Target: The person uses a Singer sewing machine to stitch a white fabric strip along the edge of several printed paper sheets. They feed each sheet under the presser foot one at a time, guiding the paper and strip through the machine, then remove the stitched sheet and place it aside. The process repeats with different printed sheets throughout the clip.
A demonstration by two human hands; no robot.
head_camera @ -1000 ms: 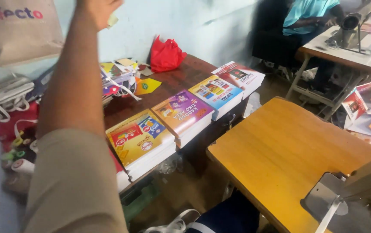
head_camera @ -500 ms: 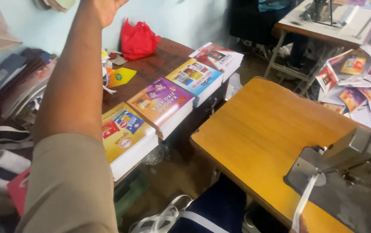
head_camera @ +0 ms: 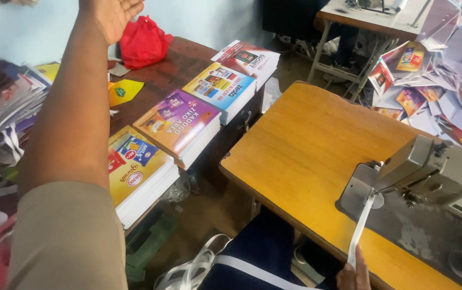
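Yellow wood surface (head_camera: 317,161) bare in mid, sewing machine (head_camera: 430,188) at near-right edge.
L hand (head_camera: 110,16) raised far left, fingers spread, holding nothing; R hand (head_camera: 353,275) at near edge pinches white strap (head_camera: 361,230) running up to machine.

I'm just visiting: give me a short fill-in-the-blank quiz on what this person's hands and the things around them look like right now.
1. The right hand pinches a thin white ____ running up to the grey sewing machine.
2. The raised left hand is open and holds ____.
3. On the dark brown table lie ____ stacks of colourful printed sheets.
4. Beyond the left hand sits a crumpled ____ plastic bag.

Missing words: strap; nothing; four; red
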